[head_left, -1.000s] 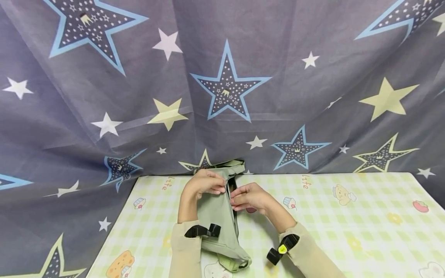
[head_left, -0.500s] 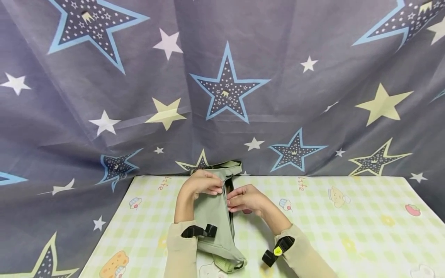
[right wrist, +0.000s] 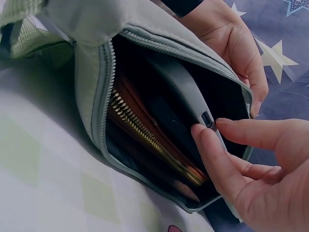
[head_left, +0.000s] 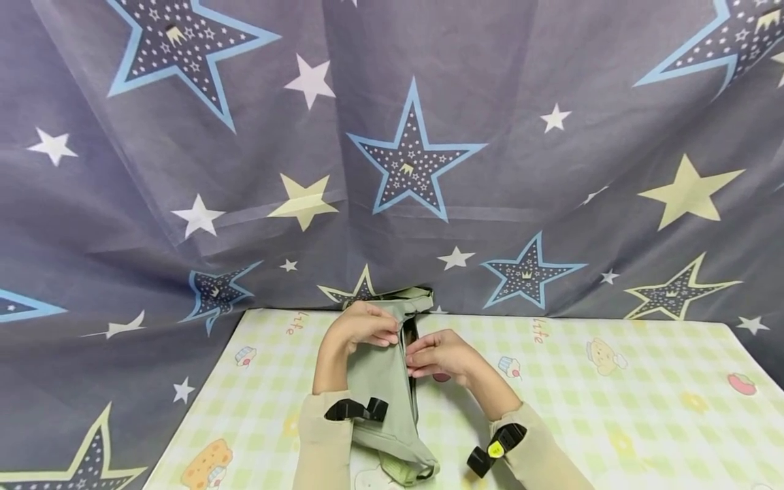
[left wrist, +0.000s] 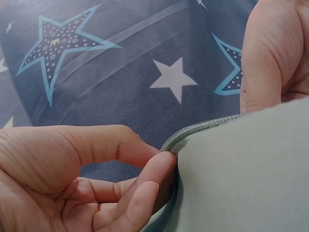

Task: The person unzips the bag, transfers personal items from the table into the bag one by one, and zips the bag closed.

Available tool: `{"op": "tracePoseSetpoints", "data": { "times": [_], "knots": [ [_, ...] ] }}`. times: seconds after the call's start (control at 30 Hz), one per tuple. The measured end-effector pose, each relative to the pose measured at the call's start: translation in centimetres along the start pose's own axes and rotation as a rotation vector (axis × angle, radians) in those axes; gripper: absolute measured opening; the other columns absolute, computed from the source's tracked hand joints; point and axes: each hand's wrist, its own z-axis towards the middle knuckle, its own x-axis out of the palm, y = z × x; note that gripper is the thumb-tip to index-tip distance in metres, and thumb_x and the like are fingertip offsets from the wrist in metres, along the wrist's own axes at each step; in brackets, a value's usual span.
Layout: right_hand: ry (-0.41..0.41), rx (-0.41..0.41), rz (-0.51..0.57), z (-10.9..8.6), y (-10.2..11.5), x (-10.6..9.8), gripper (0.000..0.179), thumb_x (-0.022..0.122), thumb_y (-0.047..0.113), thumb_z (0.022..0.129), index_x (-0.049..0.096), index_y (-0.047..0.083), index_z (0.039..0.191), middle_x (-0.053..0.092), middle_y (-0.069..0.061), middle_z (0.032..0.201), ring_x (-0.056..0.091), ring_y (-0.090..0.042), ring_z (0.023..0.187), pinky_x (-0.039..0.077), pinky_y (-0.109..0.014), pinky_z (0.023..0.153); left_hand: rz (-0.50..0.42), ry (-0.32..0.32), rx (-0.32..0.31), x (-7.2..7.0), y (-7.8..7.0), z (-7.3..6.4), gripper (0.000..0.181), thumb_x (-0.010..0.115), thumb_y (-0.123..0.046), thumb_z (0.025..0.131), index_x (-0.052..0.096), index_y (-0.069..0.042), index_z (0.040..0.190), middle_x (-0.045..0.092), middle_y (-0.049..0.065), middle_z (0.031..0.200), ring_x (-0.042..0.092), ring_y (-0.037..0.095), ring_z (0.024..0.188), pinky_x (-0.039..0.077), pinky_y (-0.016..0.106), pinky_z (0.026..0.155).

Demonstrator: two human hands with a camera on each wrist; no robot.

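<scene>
A pale green zippered bag (head_left: 382, 381) stands on the table with its unzipped mouth facing right. My left hand (head_left: 358, 327) pinches the zipper edge near the bag's far end; the left wrist view shows thumb and fingertips at the zipper teeth (left wrist: 195, 128). At the mouth is my right hand (head_left: 444, 354). In the right wrist view its thumb and index finger pinch the end of a grey power bank (right wrist: 186, 87) with a small port, partly inside the bag. Beside it inside are a brown wallet (right wrist: 145, 130) with a gold zipper and a dark flat item (right wrist: 169, 113).
A green checked cloth (head_left: 612, 408) with cartoon prints covers the table. Behind rises a grey star-patterned curtain (head_left: 551, 184), close to the bag's far end. A green webbing strap (right wrist: 41, 41) hangs at the bag's near end.
Both hands keep their places at the bag's mouth. The head view has shifted slightly.
</scene>
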Motion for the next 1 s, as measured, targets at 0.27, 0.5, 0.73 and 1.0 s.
{"op": "tracePoseSetpoints", "data": {
  "times": [0.27,0.5,0.73,1.0],
  "knots": [
    [0.006,-0.009,-0.002,-0.23,-0.18,-0.17,0.026,0.064,-0.006,0.093,0.062,-0.02,0.114,0.074,-0.006,0.082,0.073,-0.015,0.075,0.066,-0.03,0.078,-0.013,0.003,0.0,0.29,0.21,0.19,0.02,0.066,-0.001,0.091,0.071,0.011,0.106,0.071,0.0,0.069,0.07,0.008,0.064,0.062,0.018,0.063],
    [0.01,-0.02,0.003,-0.25,0.09,0.02,0.025,0.065,-0.007,0.091,0.063,-0.02,0.112,0.074,-0.006,0.08,0.073,-0.014,0.074,0.066,-0.03,0.076,-0.004,-0.012,0.005,0.13,0.12,0.04,0.019,0.066,-0.002,0.091,0.071,0.01,0.104,0.071,0.0,0.068,0.07,0.008,0.063,0.061,0.018,0.061],
    [0.001,-0.021,-0.002,-0.23,0.04,0.01,0.024,0.066,-0.006,0.09,0.065,-0.019,0.11,0.074,-0.008,0.079,0.073,-0.015,0.073,0.066,-0.03,0.074,0.001,-0.022,0.003,0.2,0.11,0.06,0.023,0.066,-0.002,0.089,0.071,0.011,0.108,0.072,0.001,0.071,0.071,0.009,0.065,0.062,0.02,0.063],
    [-0.013,-0.025,0.005,-0.11,-0.05,-0.04,0.021,0.066,-0.006,0.089,0.067,-0.017,0.107,0.075,-0.008,0.079,0.074,-0.015,0.072,0.066,-0.029,0.072,0.02,-0.017,0.004,0.21,-0.03,0.14,0.025,0.067,-0.003,0.089,0.071,0.011,0.11,0.073,0.001,0.071,0.071,0.009,0.065,0.062,0.02,0.064]
  ]
}}
